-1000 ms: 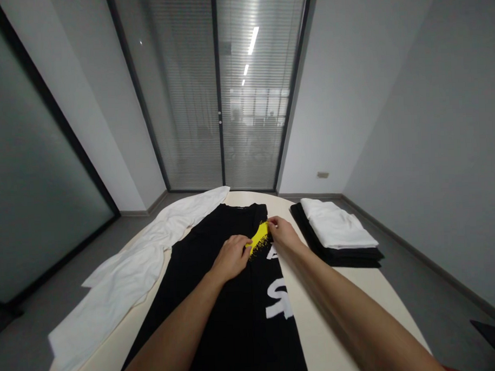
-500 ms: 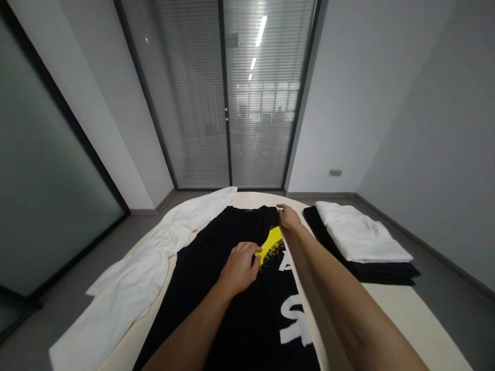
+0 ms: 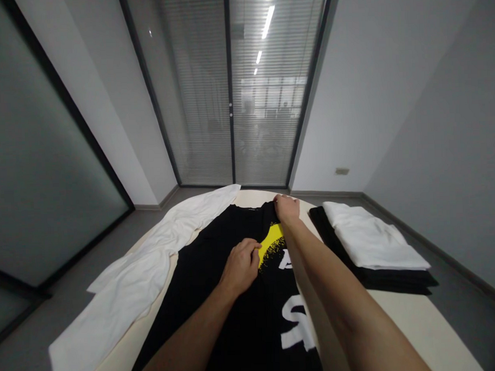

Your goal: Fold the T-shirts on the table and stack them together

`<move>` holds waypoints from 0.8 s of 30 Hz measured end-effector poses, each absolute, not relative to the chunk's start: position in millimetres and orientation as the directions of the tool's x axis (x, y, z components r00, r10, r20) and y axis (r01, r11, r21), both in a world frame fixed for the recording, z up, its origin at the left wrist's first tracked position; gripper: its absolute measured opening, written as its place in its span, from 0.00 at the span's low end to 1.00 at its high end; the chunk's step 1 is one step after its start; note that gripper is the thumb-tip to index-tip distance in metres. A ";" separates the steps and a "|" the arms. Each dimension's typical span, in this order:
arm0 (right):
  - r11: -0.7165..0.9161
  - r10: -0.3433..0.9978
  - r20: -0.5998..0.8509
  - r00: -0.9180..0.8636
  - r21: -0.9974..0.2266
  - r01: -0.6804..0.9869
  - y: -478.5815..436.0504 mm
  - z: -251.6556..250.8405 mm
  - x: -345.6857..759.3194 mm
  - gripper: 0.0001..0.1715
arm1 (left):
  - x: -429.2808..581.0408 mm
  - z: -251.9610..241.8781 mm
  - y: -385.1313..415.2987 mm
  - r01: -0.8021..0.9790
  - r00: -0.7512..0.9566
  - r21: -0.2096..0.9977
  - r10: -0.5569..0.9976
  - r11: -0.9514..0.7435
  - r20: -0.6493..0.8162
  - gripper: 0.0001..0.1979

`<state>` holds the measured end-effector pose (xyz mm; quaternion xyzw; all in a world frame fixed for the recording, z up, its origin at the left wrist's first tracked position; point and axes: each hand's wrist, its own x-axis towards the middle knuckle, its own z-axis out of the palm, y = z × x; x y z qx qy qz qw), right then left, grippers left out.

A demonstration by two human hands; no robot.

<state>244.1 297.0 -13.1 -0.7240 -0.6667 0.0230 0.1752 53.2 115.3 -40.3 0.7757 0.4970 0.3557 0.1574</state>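
A black T-shirt (image 3: 244, 337) with a yellow patch and white lettering lies on the pale table, its collar at the far end. My left hand (image 3: 240, 266) is on the middle of the shirt, fingers curled and closed on the fabric beside the yellow patch. At the far right, by the collar and shoulder, my right hand (image 3: 286, 208) has its fingers closed on the shirt's edge. The shirt's right edge runs straight down from there, next to my right forearm. My fingertips are partly hidden.
Left of the shirt, a white garment (image 3: 153, 270) lies loosely spread along the edge of the table (image 3: 414, 315). On the right is a stack with a folded white garment (image 3: 371, 235) above folded black garments (image 3: 401, 280). A glass partition with blinds (image 3: 204, 100) stands beyond.
My right hand has turned and shifted slightly at the shirt's far right corner, with its fingers now over the edge. My left hand stays in place on the shirt. The view has shifted slightly.
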 end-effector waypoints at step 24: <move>-0.280 0.957 -0.035 0.287 -0.353 0.893 268.0 -25.4 246.5 0.30 | 50.0 -44.0 112.4 0.720 0.322 0.518 0.884 -0.462 0.340 0.12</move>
